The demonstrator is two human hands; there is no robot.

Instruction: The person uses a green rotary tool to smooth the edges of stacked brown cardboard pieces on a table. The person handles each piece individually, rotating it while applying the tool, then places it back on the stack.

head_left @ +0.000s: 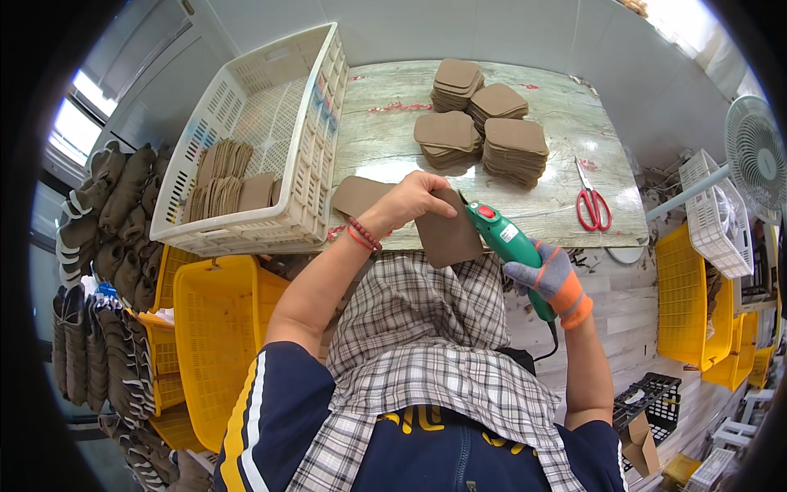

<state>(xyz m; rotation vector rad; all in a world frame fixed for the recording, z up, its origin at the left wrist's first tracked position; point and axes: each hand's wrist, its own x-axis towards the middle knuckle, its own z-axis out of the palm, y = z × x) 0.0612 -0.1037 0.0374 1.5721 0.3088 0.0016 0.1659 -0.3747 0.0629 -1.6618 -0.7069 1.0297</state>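
Note:
My left hand (416, 199) pinches the top edge of a brown rounded-corner piece (448, 234), holding it upright over the front edge of the table. In my gloved right hand (551, 281) is a green corded electric cutter (502, 235) with a red button. The cutter's tip lies close beside the piece's upper right edge; whether they touch I cannot tell. Another brown piece (359, 197) lies flat on the table, partly behind my left wrist. Several stacks of similar brown pieces (515, 148) stand farther back on the table (385, 90).
A white plastic crate (324, 123) with brown pieces inside sits at the table's left. Red-handled scissors (592, 205) lie on the right side. A yellow basket (215, 328) stands by my left arm. To the right are a fan (754, 152) and more yellow baskets (684, 295).

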